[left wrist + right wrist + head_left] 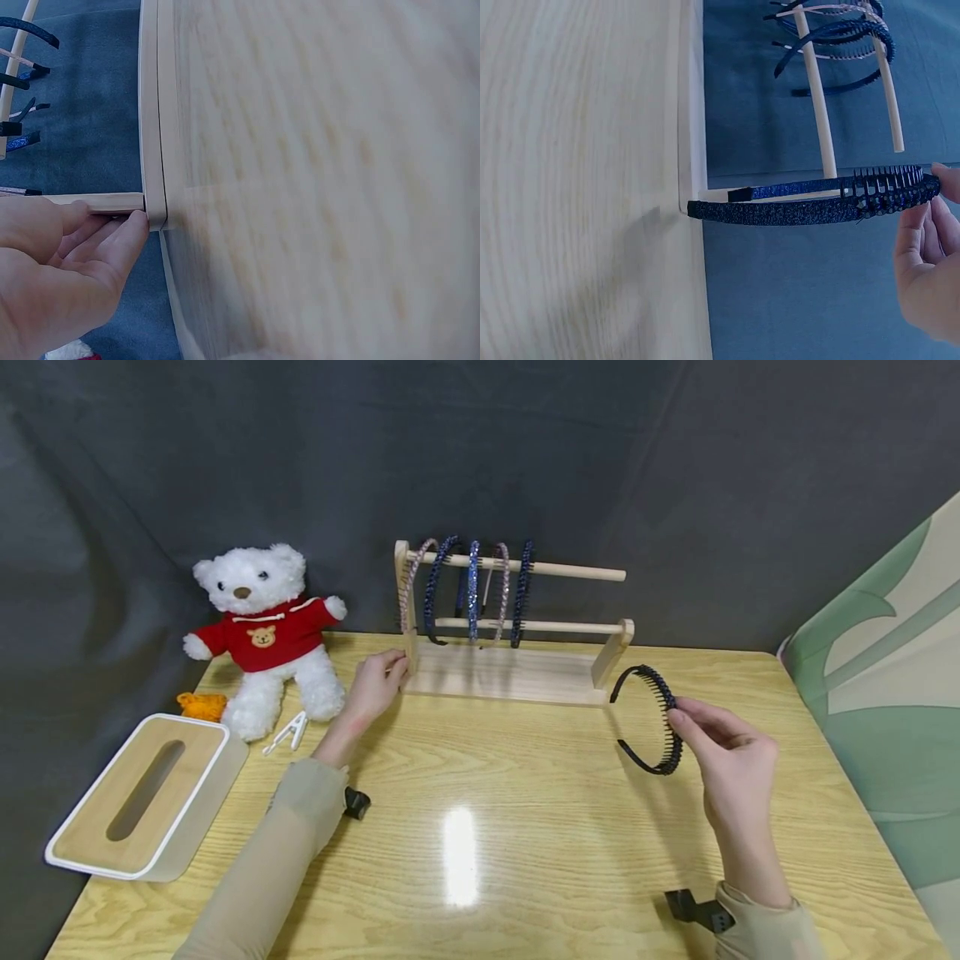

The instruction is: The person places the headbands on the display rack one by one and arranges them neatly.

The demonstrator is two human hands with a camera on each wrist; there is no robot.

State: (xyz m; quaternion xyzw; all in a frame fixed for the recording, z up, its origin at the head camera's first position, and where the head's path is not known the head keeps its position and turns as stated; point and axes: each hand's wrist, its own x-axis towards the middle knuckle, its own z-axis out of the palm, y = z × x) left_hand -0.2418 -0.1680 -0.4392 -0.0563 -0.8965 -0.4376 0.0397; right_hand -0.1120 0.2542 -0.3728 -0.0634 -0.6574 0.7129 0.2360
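A wooden rack [502, 675] with two rods stands at the back of the table. My left hand [375, 683] grips the foot of its left upright between thumb and fingers, as the left wrist view shows up close. Several headbands hang on the rods, among them a glittery blue one [472, 597], a pink one [502, 597] and a dark one [522, 593]. To the right of the rack, my right hand [731, 760] pinches a dark toothed headband [780, 214] by its middle. Its two tips point left, toward the rack's right end.
A white teddy bear [258, 635] in a red sweater sits left of the rack, with a white clip [296, 727] and an orange item [201, 705] by its feet. The tissue box [157, 793] stands at the table's left edge. A dark curtain hangs behind.
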